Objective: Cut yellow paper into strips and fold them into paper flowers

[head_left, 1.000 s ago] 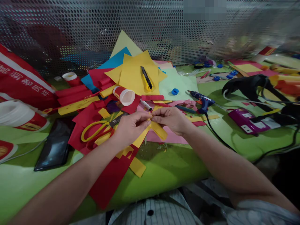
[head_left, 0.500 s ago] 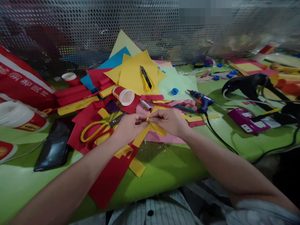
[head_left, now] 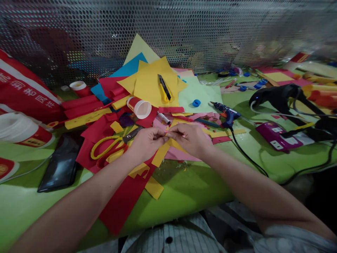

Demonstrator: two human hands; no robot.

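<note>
My left hand [head_left: 149, 142] and my right hand [head_left: 190, 137] meet fingertip to fingertip at mid-table. Both are closed in a pinch on a yellow paper strip [head_left: 161, 154], whose end hangs down below the fingers; its middle is hidden by them. Pink paper [head_left: 181, 154] lies under my right hand. Beside my left hand rest scissors [head_left: 106, 144] with yellow and red handles, on red and yellow paper scraps. A capped marker [head_left: 163, 118] lies just beyond the fingertips. Nearer me, a long red paper strip [head_left: 126, 202] reaches over the table edge.
A yellow utility knife [head_left: 164, 88] lies on stacked coloured paper. A glue gun [head_left: 228, 114] with a black cord sits right, near a purple power strip [head_left: 279, 136]. Left are a phone [head_left: 61, 163], stacked paper cups [head_left: 25, 131] and a red bag [head_left: 23, 89]. Perforated metal mesh [head_left: 168, 31] stands behind.
The yellow piece under my right hand has shifted and is now mostly hidden behind the fingers. Both hands stay almost in place, still pinching the paper.
</note>
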